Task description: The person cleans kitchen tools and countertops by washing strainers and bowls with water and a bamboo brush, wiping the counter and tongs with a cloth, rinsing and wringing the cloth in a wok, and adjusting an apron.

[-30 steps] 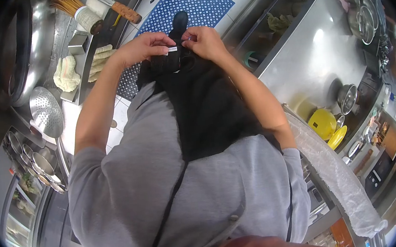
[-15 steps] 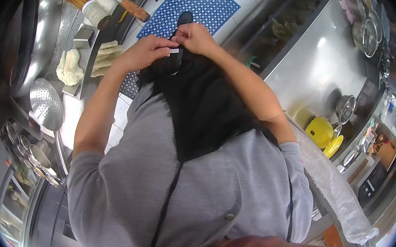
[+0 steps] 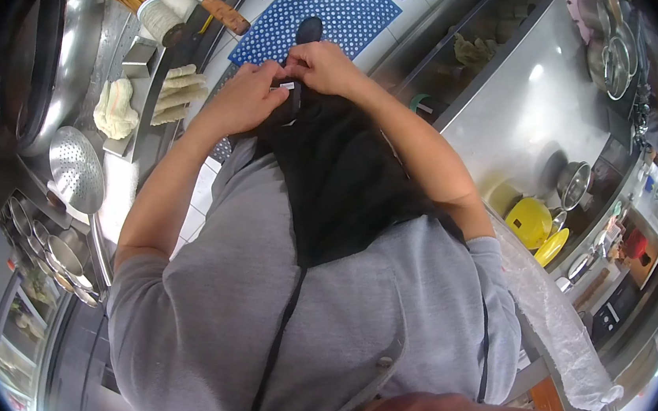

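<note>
At the waist of the black apron, worn over a grey shirt, both hands meet with their fingertips close together. My left hand has its fingers bent and closed at the apron's front. My right hand pinches right beside it, thumb against fingers. Whatever lies between the fingertips is too small and hidden to make out. Just below the fingers, a dark item with a small white label rests against the apron. A dark shoe shows beyond the hands.
On the left are a perforated ladle, folded cloths, a bristle brush and a large wok. A steel counter on the right bears strainers and yellow bowls. Blue mats cover the floor.
My left hand's fingers, stretched towards the right hand before, have curled in and its knuckles have risen. The right hand stays nearly in place, pinching.
</note>
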Motion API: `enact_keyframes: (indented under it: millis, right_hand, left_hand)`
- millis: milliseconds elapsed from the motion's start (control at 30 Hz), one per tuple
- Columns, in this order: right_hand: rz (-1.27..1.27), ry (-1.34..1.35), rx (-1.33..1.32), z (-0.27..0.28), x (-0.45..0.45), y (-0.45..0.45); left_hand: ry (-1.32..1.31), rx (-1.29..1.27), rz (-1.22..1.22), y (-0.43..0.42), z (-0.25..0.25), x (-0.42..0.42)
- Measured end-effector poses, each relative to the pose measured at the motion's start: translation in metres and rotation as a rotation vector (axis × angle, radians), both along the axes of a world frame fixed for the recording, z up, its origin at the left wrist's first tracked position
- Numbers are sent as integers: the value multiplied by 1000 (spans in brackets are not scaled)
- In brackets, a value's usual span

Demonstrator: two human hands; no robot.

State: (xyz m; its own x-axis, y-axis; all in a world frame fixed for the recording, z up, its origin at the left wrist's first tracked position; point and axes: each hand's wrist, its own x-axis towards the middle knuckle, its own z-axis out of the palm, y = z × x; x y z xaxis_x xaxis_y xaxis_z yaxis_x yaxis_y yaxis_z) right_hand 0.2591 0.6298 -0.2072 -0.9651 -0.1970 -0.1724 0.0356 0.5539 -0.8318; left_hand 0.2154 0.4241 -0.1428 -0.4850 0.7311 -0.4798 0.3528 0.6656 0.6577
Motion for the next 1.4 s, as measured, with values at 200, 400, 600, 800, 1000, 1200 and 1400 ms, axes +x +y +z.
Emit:
enact_keyframes:
  millis: [200, 400, 600, 800, 1000, 1200, 1400]
  right_hand:
    - [-15, -38, -44, 7, 4, -2]
    - [33, -105, -17, -8, 4, 1]
    - [15, -330, -163, -4, 6, 4]
    - [-30, -341, -143, -4, 9, 5]
    - [-84, -327, -130, -12, 19, 8]
    - [-128, -305, -380, -25, 34, 10]
    - [-17, -287, -462, -33, 35, 15]
  left_hand:
    - [147, -113, -161, 1, 25, 2]
    - [93, -157, -118, -2, 12, 10]
    - [-31, -48, -109, -13, 6, -2]
    - [82, -39, -138, -9, 1, 3]
    - [69, -37, -88, 3, 10, 9]
    - [119, 70, -72, 1, 2, 8]
    - [37, 81, -200, 1, -4, -9]
